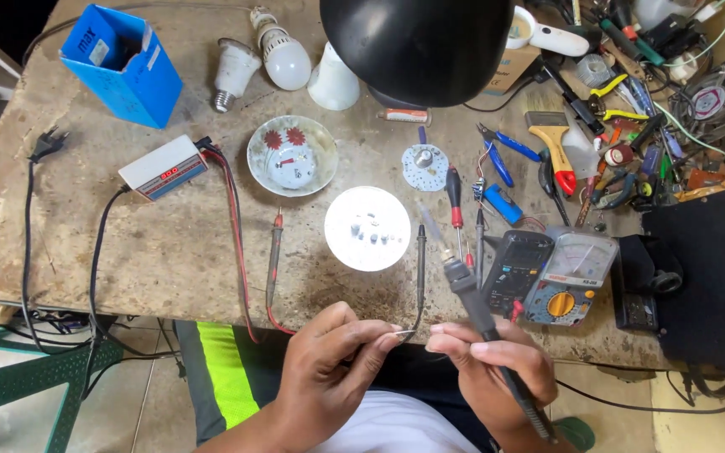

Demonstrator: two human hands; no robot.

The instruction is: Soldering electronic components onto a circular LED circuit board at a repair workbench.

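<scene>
My right hand [488, 362] grips the black handle of a soldering iron [466, 283], whose tip points up toward a brightly lit round white LED board [367, 228] on the bench. My left hand [329, 369] pinches a small thin metal piece [405, 335] between thumb and fingertips, just left of my right fingers. Both hands hover at the bench's near edge. What the thin piece is cannot be told.
A black probe [420, 252] and a red probe [274, 252] lie beside the board. Two multimeters [547, 277] sit to the right, a flowered bowl [292, 155], a white tester box [164, 166], a blue box [123, 63], bulbs [283, 54] and a black lamp shade [417, 46] behind. Tools crowd the far right [614, 143].
</scene>
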